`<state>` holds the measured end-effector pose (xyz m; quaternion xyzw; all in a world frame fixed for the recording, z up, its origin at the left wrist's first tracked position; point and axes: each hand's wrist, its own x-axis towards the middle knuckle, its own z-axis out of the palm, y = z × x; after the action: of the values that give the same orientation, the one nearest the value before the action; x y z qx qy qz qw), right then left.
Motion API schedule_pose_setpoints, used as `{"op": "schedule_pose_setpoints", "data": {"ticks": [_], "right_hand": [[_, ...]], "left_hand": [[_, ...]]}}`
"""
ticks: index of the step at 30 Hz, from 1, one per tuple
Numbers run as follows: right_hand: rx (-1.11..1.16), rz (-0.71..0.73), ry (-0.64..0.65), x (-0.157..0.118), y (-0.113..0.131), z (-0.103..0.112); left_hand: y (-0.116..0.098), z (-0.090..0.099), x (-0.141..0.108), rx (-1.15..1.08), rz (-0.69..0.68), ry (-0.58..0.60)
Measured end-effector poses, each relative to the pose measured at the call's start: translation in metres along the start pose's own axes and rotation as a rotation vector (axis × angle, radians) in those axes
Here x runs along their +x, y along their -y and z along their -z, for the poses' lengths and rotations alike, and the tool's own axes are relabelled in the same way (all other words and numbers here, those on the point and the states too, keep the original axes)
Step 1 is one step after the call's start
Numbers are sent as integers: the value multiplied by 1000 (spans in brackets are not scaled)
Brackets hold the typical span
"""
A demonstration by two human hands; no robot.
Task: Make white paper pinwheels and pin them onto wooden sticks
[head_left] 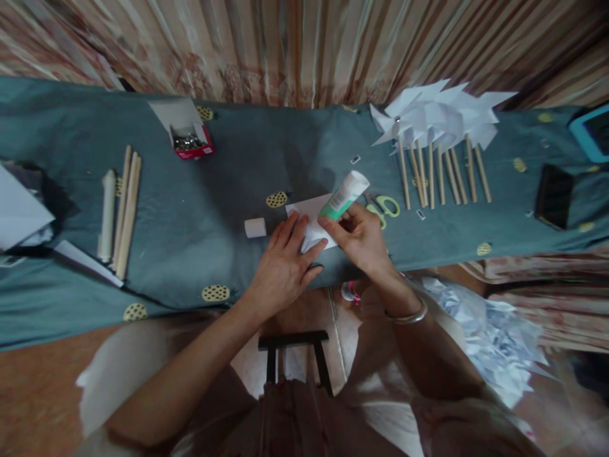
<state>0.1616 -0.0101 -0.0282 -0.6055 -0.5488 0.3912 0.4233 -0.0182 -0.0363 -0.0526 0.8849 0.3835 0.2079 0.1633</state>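
Note:
A white sheet of paper [311, 212] lies near the front edge of the cloth-covered table. My left hand [283, 263] rests on it with the fingers spread, pressing it flat. In my right hand [364, 238] is a green and white glue stick [343, 195], tilted, its lower end down at the paper and hidden by my fingers. A white cap [255, 228] lies to the left of the paper. Just beyond my right hand are scissors with light green handles [389, 206], partly covered by the hand.
Paper pinwheels [428, 114] on wooden sticks lie at the back right, near a dark phone [554, 197] and a blue-edged device [592, 133]. An open red box [194, 145] holds metal pieces. Wooden sticks [128, 216] and papers [21, 209] lie left. Crumpled paper [495, 336] sits below right.

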Motion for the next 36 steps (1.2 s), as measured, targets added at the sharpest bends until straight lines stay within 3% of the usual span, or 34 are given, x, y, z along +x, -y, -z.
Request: {"op": "schedule_pose_setpoints", "data": {"ticks": [3,7,13,16,19,27,36], "right_hand": [[287,-58,-15,4,2,5],[469,-142,-132,13,2,14],[677,-291,-134,20,1,19],[724,-315,-121,20,5,18],[762,-336,-118,19,10,15],[810,-377,20,15,22,2],[831,-373,45,16,19,-6]], "left_hand": [[2,-2,-1,-15,1,-8],[5,2,-3,-60,-43,-51],[18,37,-9,-62,-58,-264],[29,55,-14,45,14,-358],[42,63,-21,75,99,-364],[63,56,-34,5,287,-166],[55,46,-20,-64,332,-279]]}}
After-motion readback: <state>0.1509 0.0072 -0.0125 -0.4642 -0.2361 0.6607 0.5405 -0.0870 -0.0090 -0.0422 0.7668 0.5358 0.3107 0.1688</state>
